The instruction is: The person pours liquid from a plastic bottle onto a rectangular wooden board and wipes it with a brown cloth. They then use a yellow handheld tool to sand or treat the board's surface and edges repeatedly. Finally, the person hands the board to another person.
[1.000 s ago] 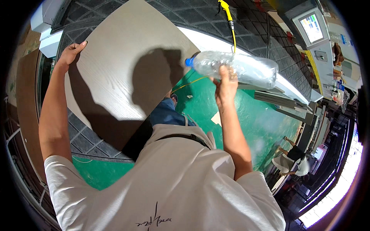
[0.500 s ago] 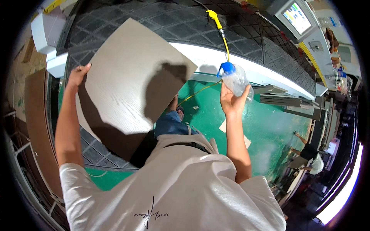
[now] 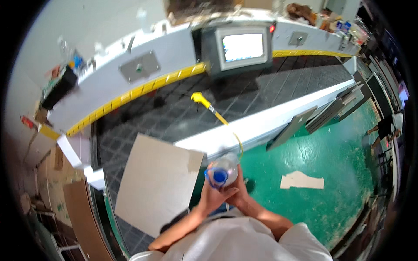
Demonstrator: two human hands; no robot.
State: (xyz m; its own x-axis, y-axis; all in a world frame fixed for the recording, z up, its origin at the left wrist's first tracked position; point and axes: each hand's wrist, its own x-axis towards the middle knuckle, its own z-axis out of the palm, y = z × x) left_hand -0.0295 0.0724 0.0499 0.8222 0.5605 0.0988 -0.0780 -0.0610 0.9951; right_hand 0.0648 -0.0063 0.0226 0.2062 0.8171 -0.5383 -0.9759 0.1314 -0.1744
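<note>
Close to my body I hold a clear plastic bottle (image 3: 234,166) with a blue cap and a blue loop at its neck. My left hand (image 3: 212,194) wraps its near left side, around the cap end. Against the right side of the bottle is my right hand (image 3: 238,194), its fingers curled round it and partly hidden. The cap points up toward me. Beside my left forearm, a pale wood-grain panel (image 3: 154,182) lies on the dark machine bed (image 3: 161,117), its right corner reaching past the white edge.
A yellow air gun (image 3: 200,99) with a yellow hose rests on the bed. Behind stand a screen (image 3: 243,48) and a yellow-edged rail (image 3: 143,89). Grey boards (image 3: 291,128) lean at the right. A cardboard piece (image 3: 301,180) lies on the green floor; another person (image 3: 385,127) is far right.
My left hand has let go of the panel, now flat on the bed, and taken hold of the bottle. My right hand has brought the bottle in toward my body. The view has swung up.
</note>
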